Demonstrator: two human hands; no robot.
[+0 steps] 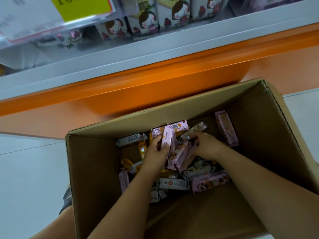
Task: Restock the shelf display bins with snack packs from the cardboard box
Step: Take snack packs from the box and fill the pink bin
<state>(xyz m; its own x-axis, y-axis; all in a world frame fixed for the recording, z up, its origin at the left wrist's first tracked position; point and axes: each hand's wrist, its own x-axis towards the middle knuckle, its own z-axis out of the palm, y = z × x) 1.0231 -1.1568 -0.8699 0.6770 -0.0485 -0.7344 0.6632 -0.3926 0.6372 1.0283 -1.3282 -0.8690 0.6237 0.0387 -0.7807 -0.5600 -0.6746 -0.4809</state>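
Head view only. Open cardboard box (96,169): brown corrugated board, matte, rectangular, flaps folded outward, standing on the pale smooth tiled floor (25,169) just in front of an orange glossy shelf base (155,80).

Snack packs (209,182) lie loose in a jumbled layer on the box bottom. They are small oblong pillow packs in crinkled film with crimped ends: pink, orange and silver-white, with cartoon print. One long pink bar pack (225,128) leans tilted against the right inner wall, apart from the heap.

Both forearms reach down into the box. Left hand (158,149): fingers and thumb wrapped round a pink pack (166,138), held roughly upright above the heap. Right hand (205,145): fingers curled down into the packs, touching a greyish translucent pack (195,130); cannot tell whether they actually grasp it or only rest on it.

Above the orange base, a white shelf edge carries a clear plastic display bin (120,37), its front glossy and reflective. Inside stand white boxy cartons (148,19) printed with a cartoon girl, side by side. A yellow price card (82,7) sits at the bin's upper left; its print is blurred.

Lower left, beside the box: a bare leg (57,226) and a dark shoe (67,199).
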